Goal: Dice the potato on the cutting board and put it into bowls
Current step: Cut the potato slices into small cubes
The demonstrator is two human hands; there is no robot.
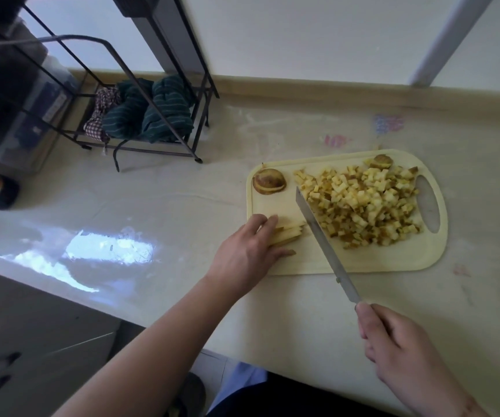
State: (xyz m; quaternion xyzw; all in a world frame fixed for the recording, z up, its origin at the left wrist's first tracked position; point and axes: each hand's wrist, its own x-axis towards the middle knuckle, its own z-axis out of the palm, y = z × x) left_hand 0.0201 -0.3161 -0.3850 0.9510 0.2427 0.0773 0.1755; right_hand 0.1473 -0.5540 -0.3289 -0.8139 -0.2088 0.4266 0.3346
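the left hand (250, 251) lay on the board (363, 260), fingers pressing a short bundle of potato strips (288, 234) flat. the right hand (405, 353) was wrapped around the handle of the knife (321, 233), off the board's near edge. the blade ran forward from that grip, edge just beyond the strip ends and against the near side of the dice pile (366, 206). most of the potato appeared already diced: the pile covered the board's half beyond the blade, toward the handle slot. remaining work, as judged: cut the held strips, deal with the end piece (269, 182) lying past the left fingertips and a second skin-on piece (381, 161) at the pile's far side. no bowls were visible, so transfer had not begun.
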